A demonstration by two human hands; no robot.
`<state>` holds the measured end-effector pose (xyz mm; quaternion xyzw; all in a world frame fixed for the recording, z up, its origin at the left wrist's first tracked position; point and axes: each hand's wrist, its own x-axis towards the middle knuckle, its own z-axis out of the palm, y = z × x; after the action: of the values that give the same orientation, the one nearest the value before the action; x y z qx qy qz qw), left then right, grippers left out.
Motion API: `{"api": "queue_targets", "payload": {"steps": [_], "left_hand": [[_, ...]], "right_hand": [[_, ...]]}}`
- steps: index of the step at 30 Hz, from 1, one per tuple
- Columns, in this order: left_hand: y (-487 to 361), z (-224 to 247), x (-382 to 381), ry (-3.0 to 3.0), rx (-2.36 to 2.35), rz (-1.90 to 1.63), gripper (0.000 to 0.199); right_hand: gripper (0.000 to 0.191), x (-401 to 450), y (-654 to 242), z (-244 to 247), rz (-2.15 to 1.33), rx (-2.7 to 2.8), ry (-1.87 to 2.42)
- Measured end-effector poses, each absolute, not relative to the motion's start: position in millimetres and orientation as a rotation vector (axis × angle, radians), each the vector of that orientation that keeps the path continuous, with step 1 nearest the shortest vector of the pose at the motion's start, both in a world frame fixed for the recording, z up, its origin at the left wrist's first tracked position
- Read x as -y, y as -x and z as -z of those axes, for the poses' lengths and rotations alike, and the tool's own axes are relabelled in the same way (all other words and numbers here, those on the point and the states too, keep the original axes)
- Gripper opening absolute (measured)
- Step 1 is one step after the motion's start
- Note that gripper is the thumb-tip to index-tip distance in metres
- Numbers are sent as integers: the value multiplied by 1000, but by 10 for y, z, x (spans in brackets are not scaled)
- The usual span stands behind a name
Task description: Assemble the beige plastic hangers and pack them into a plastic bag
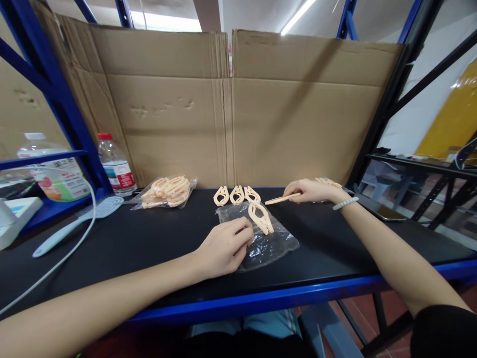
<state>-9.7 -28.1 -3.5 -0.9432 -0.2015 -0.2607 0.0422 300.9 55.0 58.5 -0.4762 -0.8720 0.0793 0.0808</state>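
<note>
My right hand (pixel 304 191) grips one end of a peach-coloured folding hanger (pixel 280 199), seen edge-on above the table. My left hand (pixel 225 246) has its fingers curled on the left side of a clear plastic bag (pixel 269 251) that lies flat. On this bag rests another folded hanger (pixel 261 218), a loop with a clip-like end. Just behind the bag, a row of three folded hangers (pixel 237 195) lies side by side on the black table (pixel 164 243).
At the back left sits a filled bag of hangers (pixel 167 192); another bag (pixel 328 184) is partly behind my right hand. A white hairbrush (pixel 80 223), a white cable (pixel 84 236), a red-capped bottle (pixel 116 166) and a phone (pixel 385 213) lie around. Cardboard (pixel 175 114) walls the back.
</note>
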Motion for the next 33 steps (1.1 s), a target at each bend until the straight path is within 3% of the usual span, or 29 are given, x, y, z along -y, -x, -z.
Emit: {"api": "queue_targets", "payload": {"steps": [5,11,15,20,26,33], "left_hand": [[102,65,252,2881,568,912,24],[86,63,240,2884,595,1076,22],[72,64,245,2906,628,1195,20],[59,64,254,2884,632,1326,20],[60,83,247,2913,601,1363,17],[74,86,240,2961,586,1394,15]], "right_hand": [[27,-428,-2819,-610,-93,2327,1096],[35,-136,-2635,-716,-554,2152,819],[26,137,-2502,-782,-615,2300,648],[8,496,-2273,-717,-175,2602,518],[18,653,-2011,-363,511,2743,509],[20,573,-1803,-57,613,2885,708]]}}
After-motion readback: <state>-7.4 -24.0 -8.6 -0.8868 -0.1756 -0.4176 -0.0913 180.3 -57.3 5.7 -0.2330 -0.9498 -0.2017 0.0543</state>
